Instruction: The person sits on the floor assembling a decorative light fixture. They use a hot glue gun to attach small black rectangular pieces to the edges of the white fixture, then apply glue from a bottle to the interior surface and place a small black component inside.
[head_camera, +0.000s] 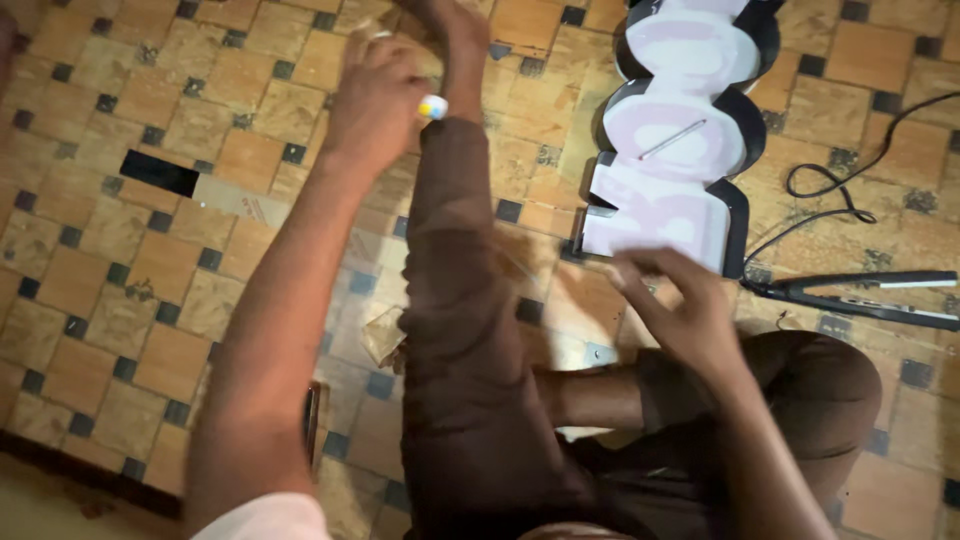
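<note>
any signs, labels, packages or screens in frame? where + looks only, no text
Letter sign: on the tiled floor, upper right; wavy-edged white faces with faint pink tint, black side walls. Right hand touches its near end.
Thin metal rod: lies slanted on the sign's face.
Small tube: at the left hand, top centre; white with yellow and blue patches, too blurred to tell more.
Flat pale sheet: on the floor, left, beside a black rectangle.
No screens.

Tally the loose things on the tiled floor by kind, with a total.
Sign letter block, white face with black rim: 1
Thin metal rod lying on that block: 1
Black flat-jawed tool with cable: 1
Black flat rectangle: 1
Small white tube in left hand, tube at: 1
Total: 5
</note>
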